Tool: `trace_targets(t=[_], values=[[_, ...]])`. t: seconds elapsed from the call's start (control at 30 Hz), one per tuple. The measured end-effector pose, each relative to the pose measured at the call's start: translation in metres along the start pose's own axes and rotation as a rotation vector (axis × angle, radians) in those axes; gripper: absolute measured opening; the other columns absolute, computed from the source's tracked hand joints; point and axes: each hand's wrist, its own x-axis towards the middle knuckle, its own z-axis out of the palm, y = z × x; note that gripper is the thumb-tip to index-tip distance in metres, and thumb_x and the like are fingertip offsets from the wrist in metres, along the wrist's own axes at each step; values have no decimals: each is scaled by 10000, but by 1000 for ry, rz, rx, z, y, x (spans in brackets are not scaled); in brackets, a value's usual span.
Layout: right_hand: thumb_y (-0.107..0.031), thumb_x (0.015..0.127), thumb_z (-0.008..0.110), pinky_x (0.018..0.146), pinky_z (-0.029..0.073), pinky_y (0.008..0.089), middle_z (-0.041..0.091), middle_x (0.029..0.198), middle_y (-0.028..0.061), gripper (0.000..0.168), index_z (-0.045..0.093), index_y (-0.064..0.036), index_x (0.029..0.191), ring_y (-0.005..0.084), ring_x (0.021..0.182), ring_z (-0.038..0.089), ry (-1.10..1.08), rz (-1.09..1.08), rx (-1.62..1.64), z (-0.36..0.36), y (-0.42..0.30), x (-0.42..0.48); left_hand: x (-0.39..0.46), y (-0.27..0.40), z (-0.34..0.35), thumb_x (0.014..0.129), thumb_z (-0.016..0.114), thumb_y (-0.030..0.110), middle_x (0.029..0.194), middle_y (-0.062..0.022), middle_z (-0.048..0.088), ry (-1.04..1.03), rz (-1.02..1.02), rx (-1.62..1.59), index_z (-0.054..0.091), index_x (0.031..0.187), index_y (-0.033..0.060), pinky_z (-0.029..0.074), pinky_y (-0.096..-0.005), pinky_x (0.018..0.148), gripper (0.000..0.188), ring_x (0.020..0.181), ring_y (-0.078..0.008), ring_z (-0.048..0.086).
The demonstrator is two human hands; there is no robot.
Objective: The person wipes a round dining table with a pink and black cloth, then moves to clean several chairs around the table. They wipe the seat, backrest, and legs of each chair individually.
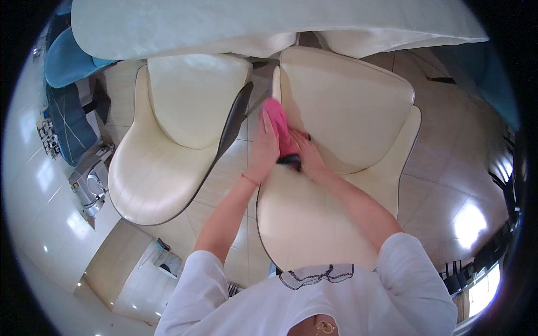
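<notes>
A bright pink cloth (277,122) lies over the left side edge of a cream upholstered chair (311,218) in front of me. My left hand (266,140) presses along the cloth's outer side. From the inner side, my right hand (309,153) grips it, with the fingers partly hidden in its folds. Just below the cloth, between my two wrists, shows a blurred black patch (289,160); I cannot tell whether it belongs to the chair. The chair's backrest cushion (344,101) rises beyond my right hand.
A second cream chair (168,176) with a dark outer shell stands to the left. Across the top runs a table covered with a pale cloth (252,21). Blue chairs (69,61) are at the far left. Glossy tiled floor (441,180) spreads on the right.
</notes>
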Motion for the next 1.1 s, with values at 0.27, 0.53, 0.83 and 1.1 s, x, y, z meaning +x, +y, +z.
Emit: trace_targets(t=[0.27,0.53,0.83,1.1], values=[[-70,893,516,1240,262,442,361,1615,121,653,377,14,1525,294,1501,318,-147,-60,-639,-87,33,6,32,9,39,987,481,307,1618,-282,267,-6,300,1117,519,1404,-95,180,-550,1236,580,1527,-420,205],[-12,843,566,1205,291,517,356,1608,136,661,475,-140,1485,345,1503,297,292,199,-652,-191,99,97,140,64,56,909,653,464,1646,-274,158,316,245,421,442,1523,103,211,-652,1181,743,1472,-540,213],[-128,912,552,1211,267,547,207,1673,155,499,535,-67,1407,342,1555,173,-161,218,-626,-112,85,-119,-18,73,136,918,621,441,1689,-159,142,-322,570,684,469,1528,218,177,-663,1192,668,1516,-443,187],[-228,957,559,1210,270,537,308,1613,210,546,473,19,1436,364,1519,251,244,263,-560,-173,116,-19,83,122,122,944,606,490,1650,-285,141,122,318,421,380,1559,111,146,-721,1160,757,1459,-585,187]])
